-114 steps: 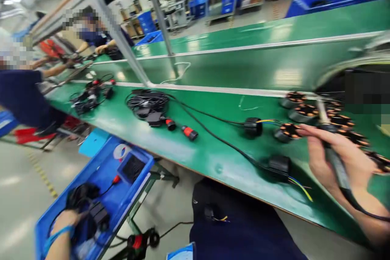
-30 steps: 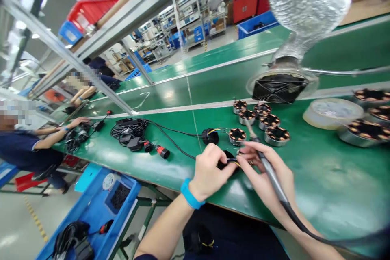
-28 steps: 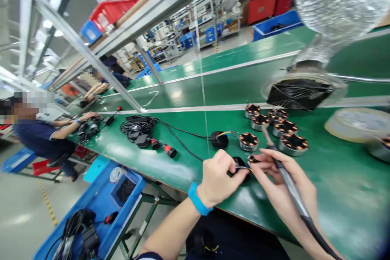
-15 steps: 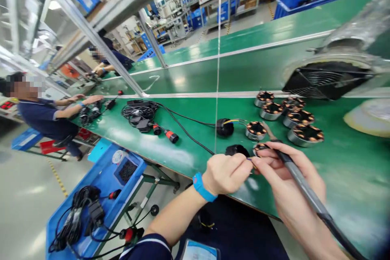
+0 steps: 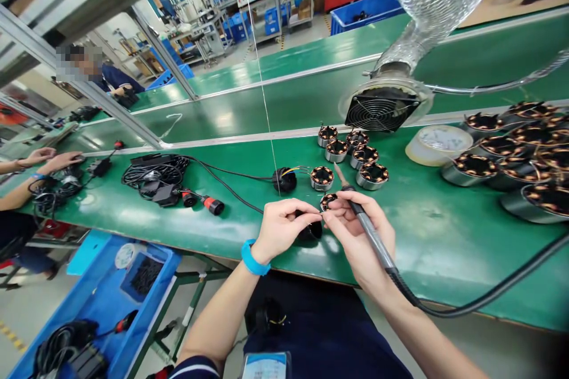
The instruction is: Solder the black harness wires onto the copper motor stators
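— Two hands meet at the near edge of the green bench (image 5: 444,237); what has changed?
— Half a second ago they were lower right; now they sit mid-frame, as the head has turned.
— And the grips?
— The left hand (image 5: 281,230) is closed on a black connector (image 5: 311,231), wires pinched, though that part is hard to make out. The right hand (image 5: 355,231) still clasps the soldering iron (image 5: 364,225) and pinches a small stator (image 5: 328,201).
— Nearby?
— A second connector (image 5: 284,180) and a cluster of stators (image 5: 351,157) lie just behind, below the fan (image 5: 377,111).
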Motion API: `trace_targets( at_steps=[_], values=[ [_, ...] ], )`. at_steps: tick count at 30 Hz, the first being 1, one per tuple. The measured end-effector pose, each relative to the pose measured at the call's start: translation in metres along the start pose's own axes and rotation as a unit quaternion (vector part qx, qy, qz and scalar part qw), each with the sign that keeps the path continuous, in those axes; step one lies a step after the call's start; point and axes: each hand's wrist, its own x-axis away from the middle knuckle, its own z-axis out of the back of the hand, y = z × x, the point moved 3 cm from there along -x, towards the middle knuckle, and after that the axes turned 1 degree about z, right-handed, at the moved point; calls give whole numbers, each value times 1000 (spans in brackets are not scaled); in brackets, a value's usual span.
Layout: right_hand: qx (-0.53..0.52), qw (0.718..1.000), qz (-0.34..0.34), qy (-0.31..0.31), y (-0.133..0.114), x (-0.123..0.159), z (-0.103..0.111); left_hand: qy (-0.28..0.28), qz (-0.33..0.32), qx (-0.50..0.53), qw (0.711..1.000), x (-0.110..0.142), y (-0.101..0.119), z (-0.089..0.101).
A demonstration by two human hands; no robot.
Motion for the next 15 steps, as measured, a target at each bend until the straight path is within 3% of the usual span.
trace_targets(
  at_steps=[4, 8, 12, 15],
  values=[
    [57, 997, 46, -14, 2, 0, 0, -83, 72, 27, 994, -10, 1, 3],
    [88, 992, 84, -32, 2, 0, 1, -152, 104, 33, 982, -16, 7, 3],
    [107, 987, 117, -40, 3, 1, 5, -182, 106, 50, 976, -16, 8, -1],
    [123, 984, 126, -8, 4, 2, 7, -179, 100, 66, 977, -16, 6, -4]
  ],
)
